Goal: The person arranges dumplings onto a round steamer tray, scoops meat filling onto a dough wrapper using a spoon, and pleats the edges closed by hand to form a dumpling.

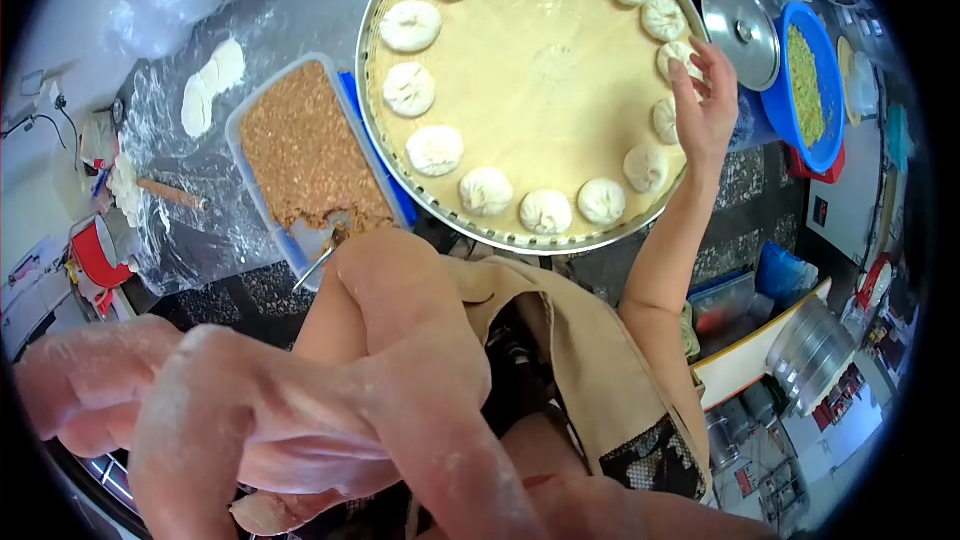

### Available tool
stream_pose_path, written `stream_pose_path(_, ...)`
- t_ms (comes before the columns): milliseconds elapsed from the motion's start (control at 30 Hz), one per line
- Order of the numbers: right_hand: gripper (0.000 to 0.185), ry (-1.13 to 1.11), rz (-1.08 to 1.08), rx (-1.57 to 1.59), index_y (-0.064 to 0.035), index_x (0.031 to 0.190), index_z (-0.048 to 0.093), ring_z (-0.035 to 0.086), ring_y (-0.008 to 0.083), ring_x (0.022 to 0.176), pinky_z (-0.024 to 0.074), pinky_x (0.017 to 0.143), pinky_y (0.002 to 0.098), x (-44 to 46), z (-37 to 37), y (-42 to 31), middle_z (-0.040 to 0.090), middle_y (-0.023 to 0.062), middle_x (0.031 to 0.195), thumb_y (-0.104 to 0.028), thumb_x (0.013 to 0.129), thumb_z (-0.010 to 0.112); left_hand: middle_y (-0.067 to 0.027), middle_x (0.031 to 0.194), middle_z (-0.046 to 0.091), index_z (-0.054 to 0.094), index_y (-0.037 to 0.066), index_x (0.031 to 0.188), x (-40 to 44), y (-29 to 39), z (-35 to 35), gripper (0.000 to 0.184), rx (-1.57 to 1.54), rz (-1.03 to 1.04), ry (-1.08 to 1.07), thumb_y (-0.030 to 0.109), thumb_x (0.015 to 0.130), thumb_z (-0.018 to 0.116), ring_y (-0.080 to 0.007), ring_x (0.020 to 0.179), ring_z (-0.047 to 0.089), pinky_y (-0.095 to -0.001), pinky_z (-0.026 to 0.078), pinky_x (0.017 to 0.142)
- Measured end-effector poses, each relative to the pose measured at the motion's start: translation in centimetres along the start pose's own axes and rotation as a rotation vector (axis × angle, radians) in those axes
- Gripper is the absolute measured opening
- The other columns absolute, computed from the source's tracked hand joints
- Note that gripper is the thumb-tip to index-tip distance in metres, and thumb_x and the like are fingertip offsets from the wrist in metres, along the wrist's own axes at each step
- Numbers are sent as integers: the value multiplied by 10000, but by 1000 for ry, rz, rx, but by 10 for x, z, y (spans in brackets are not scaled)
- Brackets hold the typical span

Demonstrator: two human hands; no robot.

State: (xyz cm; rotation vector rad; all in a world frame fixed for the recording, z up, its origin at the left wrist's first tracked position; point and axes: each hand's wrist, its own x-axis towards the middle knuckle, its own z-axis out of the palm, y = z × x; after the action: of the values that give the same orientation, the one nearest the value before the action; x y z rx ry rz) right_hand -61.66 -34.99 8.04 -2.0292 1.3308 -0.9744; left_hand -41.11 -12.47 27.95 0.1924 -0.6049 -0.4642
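Observation:
My left hand (270, 410) fills the lower left foreground, very close to the camera. Its floury fingers are bent and apart, with nothing visible in them. At the right rim of a large round steamer tray (560, 110), my right hand (708, 100) hovers with fingers spread. It overlaps a pleated bun (676, 60); whether it touches is unclear. Several white buns, such as one plump bun (435, 150), ring the tray. Left of it stands a plastic tub (236, 145) of brown minced filling (305, 140), with a metal utensil handle (318, 268) sticking out.
Dough pieces (212, 88) and a rolling pin (172, 194) lie on the floured worktop (200, 250). A metal lid (740, 30) and a blue basin (830, 130) of yellow-green filling stand at right. Stacked metal steamers (815, 355) are lower right.

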Motion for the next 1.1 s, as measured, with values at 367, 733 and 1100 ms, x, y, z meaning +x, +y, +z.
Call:
stream_pose_path(367, 376, 65, 169, -25, -83, 1193, 613, 596, 198, 1033, 525, 815, 309, -97, 17, -65, 562, 89, 1216, -170, 845, 723, -94, 1304, 321, 416, 18, 1198, 5, 111, -39, 719, -168, -123, -36, -169, 556, 679, -187, 1063, 443, -129, 522, 485)
stream_pose_path(733, 359, 125, 178, -82, -57, 1177, 621, 603, 219, 1029, 544, 799, 321, -149, 15, -98, 561, 114, 1220, -161, 847, 716, -92, 1309, 320, 422, 30, 1204, 12, 168, -58, 714, -315, -322, -100, -171, 564, 666, -196, 1035, 437, -131, 515, 467)
stream_pose_path(1100, 358, 185, 187, -81, -70, 1161, 623, 597, 213, 995, 548, 788, 317, -152, 1, -90, 555, 112, 1196, -141, 826, 726, -105, 1437, 308, 303, 142, 1375, 45, 156, -52, 617, -431, -604, -277, 156, 836, 602, -181, 1100, 476, -325, 521, 757)
